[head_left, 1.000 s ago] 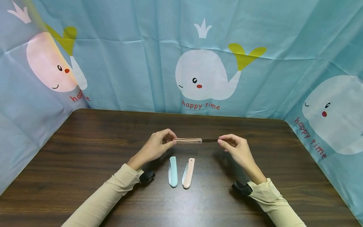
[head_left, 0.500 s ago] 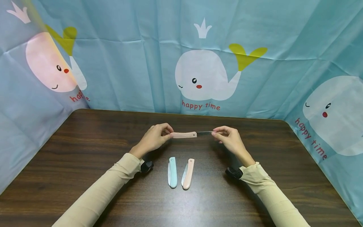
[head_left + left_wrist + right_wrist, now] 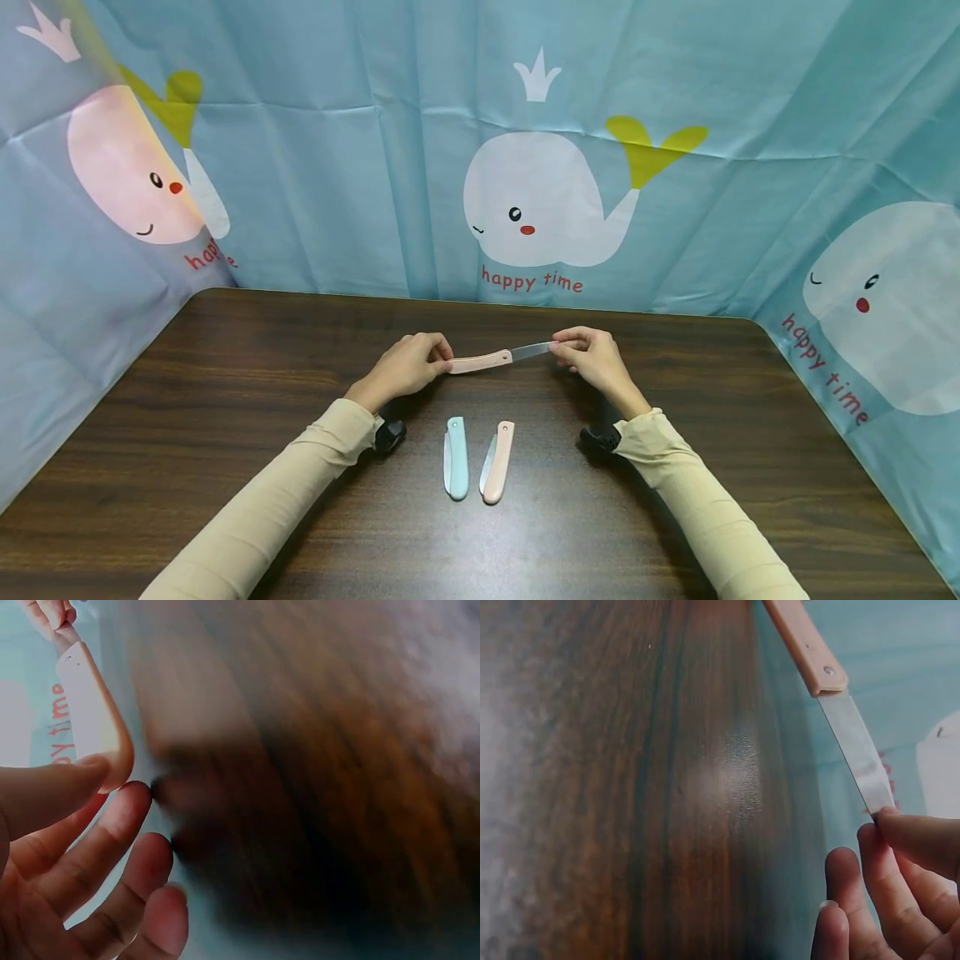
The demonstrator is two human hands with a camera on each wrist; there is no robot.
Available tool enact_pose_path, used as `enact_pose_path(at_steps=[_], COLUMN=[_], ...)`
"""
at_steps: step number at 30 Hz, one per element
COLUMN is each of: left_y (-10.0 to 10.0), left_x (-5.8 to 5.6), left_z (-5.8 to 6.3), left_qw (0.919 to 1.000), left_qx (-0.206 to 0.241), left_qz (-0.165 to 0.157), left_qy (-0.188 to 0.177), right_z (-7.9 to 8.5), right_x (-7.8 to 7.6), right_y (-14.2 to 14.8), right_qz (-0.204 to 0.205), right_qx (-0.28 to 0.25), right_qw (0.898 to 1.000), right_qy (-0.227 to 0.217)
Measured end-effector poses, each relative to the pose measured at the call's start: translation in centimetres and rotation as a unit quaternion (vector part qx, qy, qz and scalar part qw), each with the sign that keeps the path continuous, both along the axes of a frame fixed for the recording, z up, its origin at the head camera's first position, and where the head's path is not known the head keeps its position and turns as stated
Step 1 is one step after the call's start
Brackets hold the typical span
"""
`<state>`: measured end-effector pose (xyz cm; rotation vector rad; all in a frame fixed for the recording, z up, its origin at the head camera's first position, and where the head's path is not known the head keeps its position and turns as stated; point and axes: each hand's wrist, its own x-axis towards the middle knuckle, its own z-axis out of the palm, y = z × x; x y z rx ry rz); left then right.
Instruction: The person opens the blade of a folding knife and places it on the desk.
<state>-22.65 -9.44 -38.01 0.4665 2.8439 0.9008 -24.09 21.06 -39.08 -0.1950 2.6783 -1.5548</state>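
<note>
— With the left hand (image 3: 408, 365), pinching what?

— Pinching the handle end of a pink folding knife (image 3: 480, 362) between thumb and fingertips; with the right hand (image 3: 592, 360), pinching the tip of the opened blade (image 3: 532, 351).

— Holding on only at the two ends, then. Why?

— Probably keeping fingers off the cutting edge, and steadying handle and blade from both sides.

— Resting any of that on the surface (image 3: 262, 358)?

— Seemingly not: judging by both wrist views, holding it raised before the hanging cloth (image 3: 337, 192), over the far part.

— Seeing anything else around?

— Seeing a blue folding knife (image 3: 458, 460) and a second pink knife (image 3: 498, 465), lying side by side but apart, nearer the person, between the sleeves (image 3: 285, 483). Showing some blade along the left of each handle, so perhaps lying not quite folded.

— Getting in the way?

— Not of the held knife, lying well apart from it. More likely crowding the black wrist devices (image 3: 389, 436) if dipping lower, and limiting forward reach with the cloth behind.
</note>
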Motion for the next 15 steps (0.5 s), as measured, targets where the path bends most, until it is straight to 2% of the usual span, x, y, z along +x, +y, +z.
enact_pose_path(at_steps=[9, 15], left_y=[-0.2, -0.2], left_x=[-0.1, -0.2], left_z=[-0.1, -0.2], left_qw=[0.9996, 0.999], left_qx=[-0.018, -0.033], left_qz=[0.006, 0.013], left_qy=[-0.02, -0.025], right_z=[-0.2, -0.2], right_x=[-0.7, -1.1], right_y=[-0.4, -0.1], right_qz=[0.001, 0.028], right_qx=[0.01, 0.026], right_qw=[1.0, 0.999], right_qy=[-0.007, -0.023])
